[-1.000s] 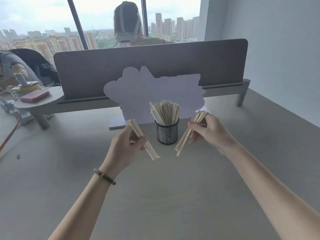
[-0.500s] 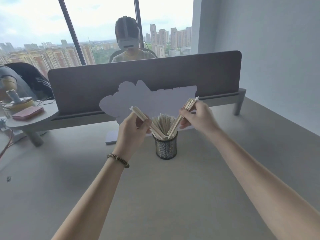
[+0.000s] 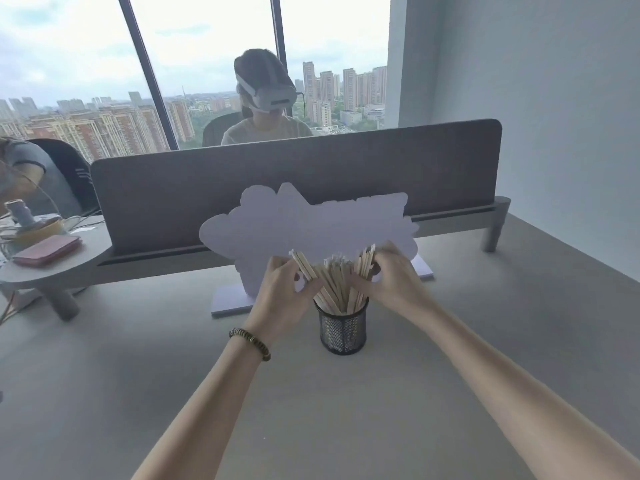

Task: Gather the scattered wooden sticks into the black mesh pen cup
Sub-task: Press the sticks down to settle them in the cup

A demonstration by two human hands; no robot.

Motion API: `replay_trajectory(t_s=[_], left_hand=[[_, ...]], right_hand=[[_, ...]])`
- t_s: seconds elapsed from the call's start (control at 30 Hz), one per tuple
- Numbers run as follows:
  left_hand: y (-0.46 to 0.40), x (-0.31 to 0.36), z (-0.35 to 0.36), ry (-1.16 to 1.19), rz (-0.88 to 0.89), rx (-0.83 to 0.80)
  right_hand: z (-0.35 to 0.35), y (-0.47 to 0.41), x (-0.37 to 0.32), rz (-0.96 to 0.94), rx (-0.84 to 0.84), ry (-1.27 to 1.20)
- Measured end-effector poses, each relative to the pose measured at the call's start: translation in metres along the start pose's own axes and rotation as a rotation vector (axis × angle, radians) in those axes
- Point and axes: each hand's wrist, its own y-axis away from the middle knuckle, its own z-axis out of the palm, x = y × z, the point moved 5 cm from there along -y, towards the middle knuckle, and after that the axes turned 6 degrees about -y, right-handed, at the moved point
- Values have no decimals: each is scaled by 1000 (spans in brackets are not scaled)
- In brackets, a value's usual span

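Soft daylight enters through the tall glass window (image 3: 207, 64) at the back, where the overcast sky is washed out almost to white. The pale grey matte desk top (image 3: 104, 393) is evenly lit, with no glare and only faint, diffuse shadows. The long dark grey fabric desk divider (image 3: 311, 181) stands backlit and dull. The wide lens bends straight lines near the edges, and the whole picture is slightly soft, with fine detail smeared.

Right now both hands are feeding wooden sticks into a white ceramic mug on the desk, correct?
Not quite. In the head view the left hand and right hand are feeding wooden sticks into a black mesh pen cup, not a white ceramic mug.
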Motion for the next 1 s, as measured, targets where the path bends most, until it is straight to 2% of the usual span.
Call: replay_trajectory(t_s=[0.13,0.37,0.47,0.67,0.9,1.0], left_hand=[[-5,-5,11,40,32,-27],[0,2,3,313,118,157],[2,5,5,247,178,165],[10,2,18,174,221,69],[19,8,26,105,252,32],[18,6,29,143,224,28]], right_hand=[[-1,3,0,2,16,-143],[-16,6,-13,-49,-68,-303],[-13,10,-9,-29,-149,-300],[-3,21,-3,-35,-274,-268],[-1,27,-5,-86,-278,-204],[4,28,-7,-85,-301,-116]])
